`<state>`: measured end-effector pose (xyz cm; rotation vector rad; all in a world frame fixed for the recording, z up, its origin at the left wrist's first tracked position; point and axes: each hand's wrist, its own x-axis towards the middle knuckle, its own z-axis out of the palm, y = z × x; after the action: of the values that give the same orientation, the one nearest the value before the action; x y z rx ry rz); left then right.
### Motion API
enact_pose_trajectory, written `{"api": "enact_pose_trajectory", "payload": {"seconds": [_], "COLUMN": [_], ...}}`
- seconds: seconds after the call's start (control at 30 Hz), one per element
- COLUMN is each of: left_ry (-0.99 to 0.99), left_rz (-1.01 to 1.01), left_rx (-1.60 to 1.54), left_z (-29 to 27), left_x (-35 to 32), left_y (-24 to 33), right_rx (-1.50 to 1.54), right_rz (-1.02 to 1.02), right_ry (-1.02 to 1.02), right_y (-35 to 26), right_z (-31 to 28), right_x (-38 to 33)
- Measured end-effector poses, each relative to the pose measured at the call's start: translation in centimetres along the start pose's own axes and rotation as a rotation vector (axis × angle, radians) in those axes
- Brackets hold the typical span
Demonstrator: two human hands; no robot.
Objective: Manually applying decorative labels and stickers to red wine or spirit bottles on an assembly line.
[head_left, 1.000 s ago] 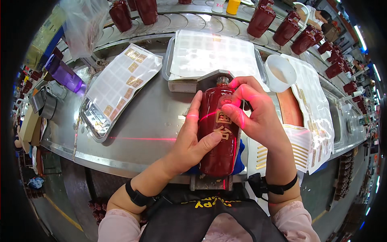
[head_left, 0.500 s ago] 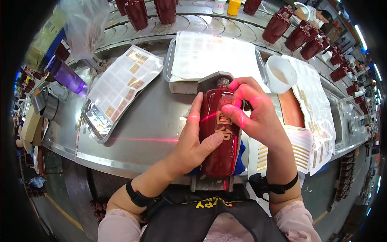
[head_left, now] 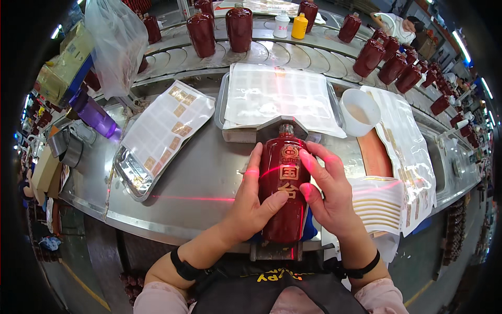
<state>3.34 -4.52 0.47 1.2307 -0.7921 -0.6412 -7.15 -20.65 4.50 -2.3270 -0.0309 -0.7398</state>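
Head view | red bottle (head_left: 282,193) lies between both hands | apparently pressing label

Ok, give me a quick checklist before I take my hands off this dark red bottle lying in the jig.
1. Dark red glazed bottle seated lengthwise in the metal jig: ok.
2. Left hand on the bottle's side, thumb on the gold label: ok.
3. Right hand fingers on the other side: ok.
4. Red laser line crosses the bottle: ok.
5. Label edges pressed flat: cannot tell.
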Motion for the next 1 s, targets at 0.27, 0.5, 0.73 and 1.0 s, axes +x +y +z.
{"api": "enact_pose_trajectory", "payload": {"seconds": [0.27,0.5,0.73,1.0], "left_ry": [0.012,0.014,0.043,0.023], "left_rz": [0.022,0.035,0.038,0.052], "left_rx": [0.126,0.118,-0.018,0.049], "left_z": [0.11,0.28,0.74,0.46], "left_x": [-0.13,-0.13,0.09,0.15], "left_y": [0.02,-0.13,0.3,-0.01], "right_rx": [-0.046,-0.075,0.039,-0.036], "right_rz": [0.011,-0.019,0.022,-0.017], "right_ry": [-0.003,0.019,0.027,0.024], "right_y": [-0.15,0.25,0.51,0.6], "right_z": [0.44,0.62,0.29,0.5], "right_x": [-0.03,-0.11,0.01,0.02]}}
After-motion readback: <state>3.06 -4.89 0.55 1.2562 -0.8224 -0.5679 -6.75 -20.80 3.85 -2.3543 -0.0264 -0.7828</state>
